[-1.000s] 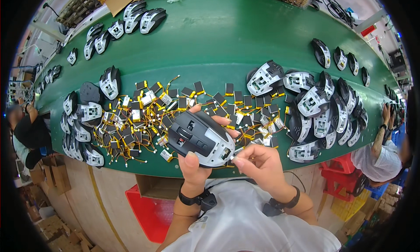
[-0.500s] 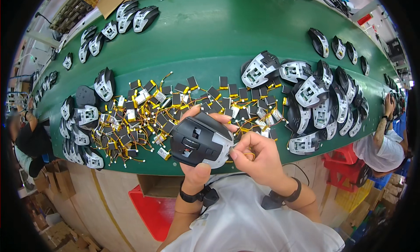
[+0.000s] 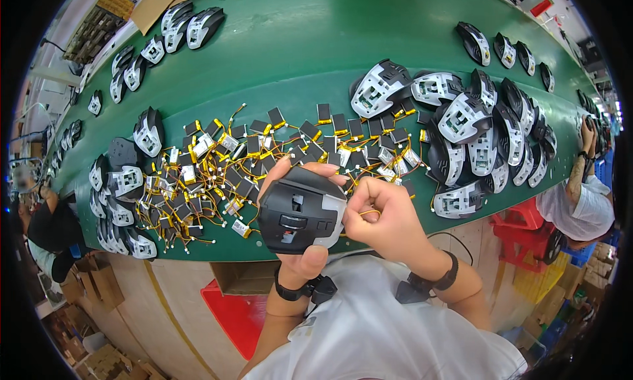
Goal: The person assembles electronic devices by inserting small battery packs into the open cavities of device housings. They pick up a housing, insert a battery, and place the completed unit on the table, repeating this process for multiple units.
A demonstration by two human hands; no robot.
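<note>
A black and silver-grey computer mouse is held up over the near table edge by my left hand. The thumb presses its near side and the fingers wrap round the far side. At the mouse's silver right end, my right hand is closed in a pinch, with a thin orange wire showing between the fingers. What the wire joins inside the mouse is hidden. Just beyond the hands spread many small flat batteries with yellow tape and thin wires.
More mice crowd the green table at the right, around one silver-backed mouse, and at the left by another. A red bin sits below the edge. Co-workers sit at far left and right, one in a white shirt.
The mouse has tilted a little in my left hand, showing less of its silver end. My right hand still pinches at that end. The view has shifted slightly.
</note>
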